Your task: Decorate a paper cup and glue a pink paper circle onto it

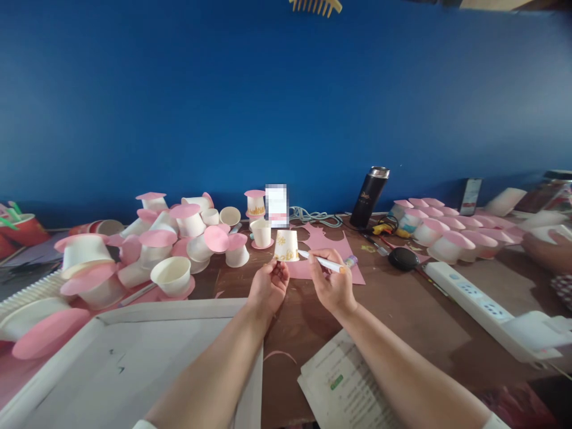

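Observation:
My left hand [269, 285] holds a small white paper cup [286, 245] by its lower edge, fingers curled under it. Yellow-brown patterns are drawn on the cup's side. In my right hand [333, 283] is a white marker pen [328, 262] with an orange end, its tip pointing left at the cup, touching or very near its side. Behind the held cup stands another white cup [261, 233] on a pink disc. A decorated cup with a pink disc on top [255, 205] stands by an upright phone [276, 205], whose screen is blurred out.
Many white cups with pink discs [187, 220] crowd the left side, beyond a white tray [232, 307]. Cut pink paper [328, 238] lies ahead. At right are a black flask [370, 196], a black mouse [403, 258], a power strip [465, 292] and another person's hand [547, 253]. Printed sheets [344, 381] lie near me.

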Demonstrator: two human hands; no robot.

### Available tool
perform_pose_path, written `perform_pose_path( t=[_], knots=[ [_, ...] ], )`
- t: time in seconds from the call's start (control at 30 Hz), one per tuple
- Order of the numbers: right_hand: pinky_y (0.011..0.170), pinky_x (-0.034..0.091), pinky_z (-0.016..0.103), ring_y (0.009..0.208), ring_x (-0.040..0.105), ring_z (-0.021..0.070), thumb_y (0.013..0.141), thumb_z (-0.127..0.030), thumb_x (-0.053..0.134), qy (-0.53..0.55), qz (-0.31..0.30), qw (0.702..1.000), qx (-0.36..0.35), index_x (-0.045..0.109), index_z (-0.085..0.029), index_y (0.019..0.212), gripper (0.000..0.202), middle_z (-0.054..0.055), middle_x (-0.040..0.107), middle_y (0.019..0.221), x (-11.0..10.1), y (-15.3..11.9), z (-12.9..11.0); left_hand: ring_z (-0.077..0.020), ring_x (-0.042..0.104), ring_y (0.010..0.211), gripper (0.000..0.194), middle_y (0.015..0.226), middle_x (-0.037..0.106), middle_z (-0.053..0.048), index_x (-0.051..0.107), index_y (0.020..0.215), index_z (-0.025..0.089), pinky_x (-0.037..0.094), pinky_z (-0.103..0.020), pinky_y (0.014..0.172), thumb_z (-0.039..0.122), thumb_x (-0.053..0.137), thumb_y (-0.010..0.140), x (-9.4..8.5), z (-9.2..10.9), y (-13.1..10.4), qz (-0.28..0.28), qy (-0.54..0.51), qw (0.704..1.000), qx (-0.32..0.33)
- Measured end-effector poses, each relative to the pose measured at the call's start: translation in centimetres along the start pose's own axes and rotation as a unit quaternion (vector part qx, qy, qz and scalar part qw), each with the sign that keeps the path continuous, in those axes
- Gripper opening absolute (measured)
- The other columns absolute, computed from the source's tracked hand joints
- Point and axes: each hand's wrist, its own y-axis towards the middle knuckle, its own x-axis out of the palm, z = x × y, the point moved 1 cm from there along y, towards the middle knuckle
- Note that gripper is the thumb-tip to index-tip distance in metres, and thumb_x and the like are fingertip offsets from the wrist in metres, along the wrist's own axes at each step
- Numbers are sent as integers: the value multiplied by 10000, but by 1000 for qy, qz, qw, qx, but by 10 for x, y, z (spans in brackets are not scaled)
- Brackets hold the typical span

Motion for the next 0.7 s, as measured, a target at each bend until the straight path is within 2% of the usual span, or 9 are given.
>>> perform_pose_path(
  t=[0.17, 0.33, 0.4, 0.47, 0.57, 0.7],
  knots=[
    [583, 458, 242, 676, 588, 144, 870, -257, 540, -2, 6, 1000, -7, 585, -183, 943, 113, 45, 618, 805, 0, 0, 1, -45, 499, 518, 117, 685, 514, -23, 509, 829, 114, 443, -132, 446, 37, 428, 864, -1, 1, 4, 0, -29, 999, -17],
    [560, 451, 231, 662, 585, 136, 874, -256, 533, 3, 10, 1000, -8, 586, -177, 938, 114, 42, 619, 797, -1, 0, -2, -30, 428, 465, 111, 646, 464, 3, 508, 835, 110, 359, -122, 398, 52, 419, 867, -1, 0, 7, -14, -15, 1000, -22],
    [553, 452, 228, 659, 586, 134, 871, -257, 539, 1, 15, 1000, -8, 589, -177, 937, 116, 40, 621, 793, -2, 1, -3, -28, 427, 471, 109, 665, 477, -3, 516, 837, 110, 352, -128, 408, 51, 426, 855, -2, 0, 8, -14, 15, 1000, 3],
    [561, 462, 233, 662, 590, 136, 868, -264, 543, -1, 23, 1000, -7, 593, -177, 937, 121, 41, 625, 793, -3, 1, -3, -28, 431, 483, 86, 707, 506, -15, 531, 851, 111, 350, -139, 421, 72, 455, 839, -4, 1, 10, -17, 73, 996, 57],
    [568, 480, 244, 649, 595, 135, 871, -283, 538, 4, 46, 999, 8, 590, -180, 948, 139, 49, 638, 823, -5, 4, 0, -35, 423, 486, 58, 701, 504, -6, 534, 832, 126, 339, -156, 431, 144, 480, 821, -8, 7, 14, -4, 223, 963, 149],
    [536, 490, 246, 592, 592, 123, 876, -328, 528, 20, 102, 994, 44, 573, -185, 1017, 205, 47, 633, 845, -13, 14, 7, -52, 390, 462, 73, 598, 453, 26, 517, 753, 154, 290, -168, 415, 208, 480, 786, -11, 18, 19, 30, 365, 905, 216]
  ],
)
